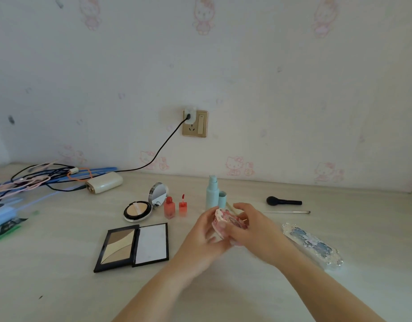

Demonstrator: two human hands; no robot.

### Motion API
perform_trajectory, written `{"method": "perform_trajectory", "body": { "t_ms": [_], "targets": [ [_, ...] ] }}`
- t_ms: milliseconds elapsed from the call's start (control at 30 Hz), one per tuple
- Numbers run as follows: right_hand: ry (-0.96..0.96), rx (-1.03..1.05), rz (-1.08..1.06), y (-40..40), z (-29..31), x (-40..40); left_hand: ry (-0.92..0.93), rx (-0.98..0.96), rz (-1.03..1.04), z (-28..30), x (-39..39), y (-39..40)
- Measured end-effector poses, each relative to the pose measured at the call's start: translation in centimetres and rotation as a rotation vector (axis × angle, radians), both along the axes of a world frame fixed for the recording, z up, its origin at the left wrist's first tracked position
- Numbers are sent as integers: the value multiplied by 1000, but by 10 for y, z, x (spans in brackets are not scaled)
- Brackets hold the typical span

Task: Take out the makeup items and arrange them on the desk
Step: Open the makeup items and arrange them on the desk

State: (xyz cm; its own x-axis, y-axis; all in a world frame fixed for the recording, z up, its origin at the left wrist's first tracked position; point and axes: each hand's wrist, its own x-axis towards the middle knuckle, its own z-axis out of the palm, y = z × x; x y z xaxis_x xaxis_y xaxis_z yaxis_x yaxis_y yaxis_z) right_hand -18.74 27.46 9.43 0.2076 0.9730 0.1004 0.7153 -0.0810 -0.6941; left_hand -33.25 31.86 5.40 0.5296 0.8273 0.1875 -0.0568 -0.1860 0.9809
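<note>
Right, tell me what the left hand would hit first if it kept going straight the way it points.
Probably the teal pump bottle. The left hand points up and away toward the wall while gripping the pink compact, and the bottle stands just beyond it. Depth is hard to judge.

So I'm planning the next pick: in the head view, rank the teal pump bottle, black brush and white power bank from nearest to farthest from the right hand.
1. Teal pump bottle, just behind the right hand.
2. Black brush, right.
3. White power bank, far left.
</note>
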Motion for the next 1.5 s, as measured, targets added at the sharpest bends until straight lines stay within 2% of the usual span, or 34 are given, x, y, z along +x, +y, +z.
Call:
{"method": "perform_trajectory", "body": {
  "t_ms": [100,200,333,433,600,767,1033,1167,1300,1500],
  "targets": [
    [23,37,13,-4,6,0,-184,-78,-34,7,0,-5],
    [29,103,57,-12,18,-2,-361,-267,-102,18,-3,-8],
    [-250,156,139,-21,29,-9,-518,-550,-168,30,-10,-12],
    [-393,214,172,-20,29,-15,-490,-645,-173,33,-9,-16],
    [-352,139,329,-16,29,-25,-409,-763,-215,27,-10,-22],
    [-340,222,209,-15,26,-30,-442,-761,-153,22,-2,-27],
    [-451,216,190,-14,15,-39,-463,-781,-41,17,3,-31],
    [-209,217,112,-14,19,-35,-490,-795,-28,12,-3,-30],
    [-122,140,104,-11,21,-33,-434,-797,-71,7,-11,-27],
    [474,-15,-33,-1,13,-20,-253,-688,58,0,-23,-20]
  ]
}}
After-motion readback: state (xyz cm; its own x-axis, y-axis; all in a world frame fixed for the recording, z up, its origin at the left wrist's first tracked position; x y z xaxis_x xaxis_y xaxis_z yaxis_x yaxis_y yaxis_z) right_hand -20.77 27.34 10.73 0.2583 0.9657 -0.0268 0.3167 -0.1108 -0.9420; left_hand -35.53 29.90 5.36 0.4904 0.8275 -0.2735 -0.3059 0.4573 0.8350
